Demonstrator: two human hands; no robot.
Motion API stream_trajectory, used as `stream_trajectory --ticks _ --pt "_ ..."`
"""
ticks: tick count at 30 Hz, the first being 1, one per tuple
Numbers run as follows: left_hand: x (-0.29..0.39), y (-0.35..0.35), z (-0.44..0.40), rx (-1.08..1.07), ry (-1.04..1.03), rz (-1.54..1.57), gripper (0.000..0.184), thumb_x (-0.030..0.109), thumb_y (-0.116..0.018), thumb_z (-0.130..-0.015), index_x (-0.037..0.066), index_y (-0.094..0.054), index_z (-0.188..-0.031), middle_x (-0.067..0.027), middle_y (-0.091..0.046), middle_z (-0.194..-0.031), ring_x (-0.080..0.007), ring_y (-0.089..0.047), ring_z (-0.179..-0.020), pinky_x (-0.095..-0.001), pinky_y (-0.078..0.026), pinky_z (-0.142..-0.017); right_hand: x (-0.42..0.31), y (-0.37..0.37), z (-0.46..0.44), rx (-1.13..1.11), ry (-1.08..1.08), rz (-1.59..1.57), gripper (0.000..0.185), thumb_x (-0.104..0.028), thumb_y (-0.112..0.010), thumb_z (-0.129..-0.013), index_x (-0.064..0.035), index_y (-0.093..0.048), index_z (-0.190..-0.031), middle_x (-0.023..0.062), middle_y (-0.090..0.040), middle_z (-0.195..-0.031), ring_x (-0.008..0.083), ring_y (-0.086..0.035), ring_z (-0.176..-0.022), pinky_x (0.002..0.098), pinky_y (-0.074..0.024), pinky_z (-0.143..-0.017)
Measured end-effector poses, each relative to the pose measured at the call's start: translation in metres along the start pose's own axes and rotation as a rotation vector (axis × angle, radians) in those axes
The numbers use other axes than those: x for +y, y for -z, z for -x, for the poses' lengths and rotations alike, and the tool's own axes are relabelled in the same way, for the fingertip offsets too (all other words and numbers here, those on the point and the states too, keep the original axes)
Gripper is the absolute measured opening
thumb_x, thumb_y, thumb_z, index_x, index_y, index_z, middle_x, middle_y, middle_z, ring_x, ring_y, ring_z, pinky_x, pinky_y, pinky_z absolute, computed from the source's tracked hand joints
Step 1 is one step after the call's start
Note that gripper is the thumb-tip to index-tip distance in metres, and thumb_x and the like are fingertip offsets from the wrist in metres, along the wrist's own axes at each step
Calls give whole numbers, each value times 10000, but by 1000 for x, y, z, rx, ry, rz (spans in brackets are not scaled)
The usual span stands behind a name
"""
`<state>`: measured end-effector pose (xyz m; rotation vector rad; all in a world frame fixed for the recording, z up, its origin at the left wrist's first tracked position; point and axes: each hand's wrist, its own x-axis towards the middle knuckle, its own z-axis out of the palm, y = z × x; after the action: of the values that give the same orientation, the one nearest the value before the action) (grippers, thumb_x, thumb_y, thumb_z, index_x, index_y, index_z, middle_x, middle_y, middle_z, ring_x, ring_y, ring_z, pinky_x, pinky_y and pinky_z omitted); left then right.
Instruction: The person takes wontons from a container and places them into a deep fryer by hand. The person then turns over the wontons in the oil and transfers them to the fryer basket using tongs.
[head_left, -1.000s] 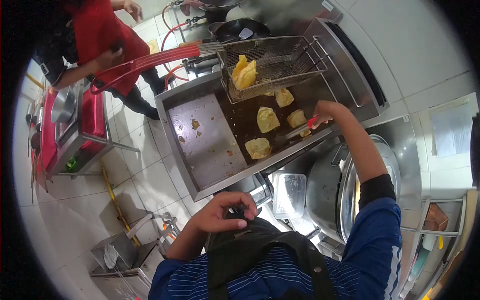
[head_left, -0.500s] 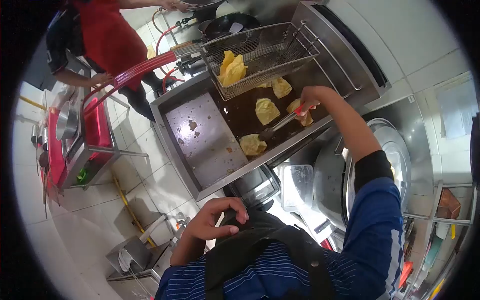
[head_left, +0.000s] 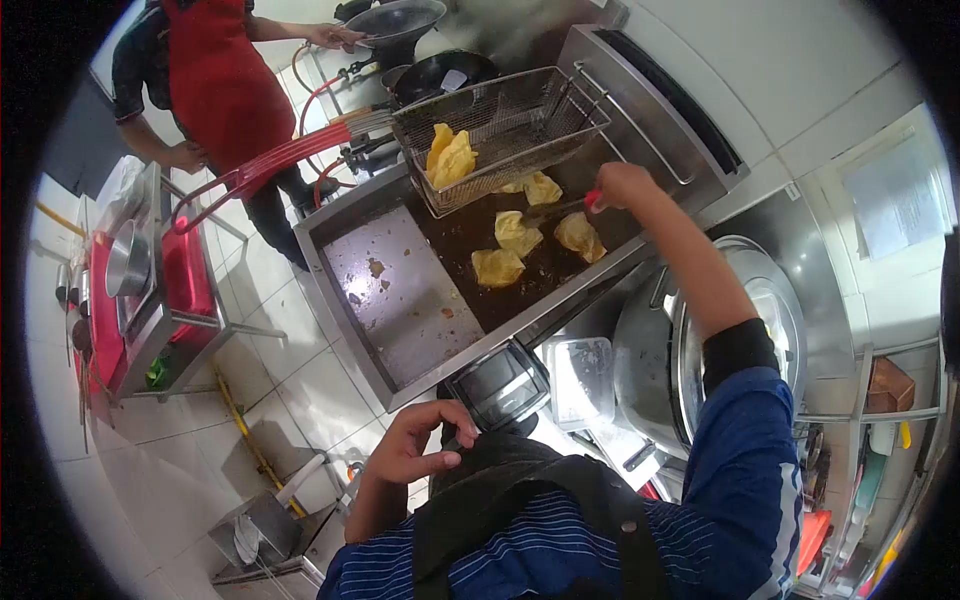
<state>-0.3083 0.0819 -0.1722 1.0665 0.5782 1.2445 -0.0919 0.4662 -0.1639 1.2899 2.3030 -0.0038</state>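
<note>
My right hand [head_left: 622,188] grips the red handle of a metal spatula [head_left: 552,210] over the hot-oil side of a steel fryer [head_left: 325,290]. Its blade reaches a yellow folded piece of dough [head_left: 517,235] in the brown oil. More such pieces float around it: one at the front [head_left: 497,267], one to the right [head_left: 580,238], one by the basket [head_left: 542,187]. My left hand [head_left: 418,442] hovers before my apron, fingers loosely curled, thumb apart, holding nothing. A wire fry basket [head_left: 500,130] with yellow fried pieces [head_left: 450,158] rests across the fryer's back.
The basket's long red handle [head_left: 270,165] juts left. A co-worker in a red apron [head_left: 225,80] stands back left, one hand on a wok [head_left: 395,22]. A large lidded pot [head_left: 650,350] and a plastic container [head_left: 580,380] are near my right side. A rack [head_left: 890,410] stands far right.
My right hand has drawn the spatula back from the front piece to the middle one. The co-worker has shifted right in view. My left hand stays in front of me.
</note>
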Motion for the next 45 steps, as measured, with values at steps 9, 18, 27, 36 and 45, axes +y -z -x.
stream_trajectory --ticks 9,18,27,36,45 --pt "6 1 13 84 -30 -8 260 126 -650 -675 11 -563 -891 -68 -551 -793 -153 -515 -755 -278 -384 -704 -59 -35 20 -135 181 -33 371 -378 -738 -585 -106 -668 -827 83 -637 -805 271 -614 -777 380 -481 -636" --pt "10 7 28 179 -27 -7 262 156 -654 -670 4 -563 -863 -82 -551 -781 -183 -514 -772 -319 -383 -740 -35 -50 12 314 -220 148 71 -137 -646 -673 -114 -663 -738 62 -638 -800 215 -626 -762 329 -486 -575" --pt "18 16 25 262 14 -12 300 165 -675 -656 -2 -565 -880 -99 -554 -800 -191 -525 -793 -322 -391 -780 -37 -150 -42 536 -192 292 89 -167 -564 -701 -135 -601 -775 22 -600 -738 174 -604 -633 309 -443 -498" --pt "22 13 24 175 -25 0 251 93 -632 -692 4 -547 -910 -64 -537 -840 -149 -506 -805 -279 -377 -749 -18 -52 43 498 -186 230 43 -130 -601 -659 -131 -642 -672 39 -630 -686 203 -629 -644 332 -453 -511" --pt "19 8 16 42 -56 47 251 63 -623 -719 5 -539 -948 -50 -525 -900 -127 -497 -848 -264 -376 -766 11 49 187 506 -182 113 110 -191 -617 -658 -82 -631 -664 108 -611 -690 280 -608 -671 388 -470 -554"
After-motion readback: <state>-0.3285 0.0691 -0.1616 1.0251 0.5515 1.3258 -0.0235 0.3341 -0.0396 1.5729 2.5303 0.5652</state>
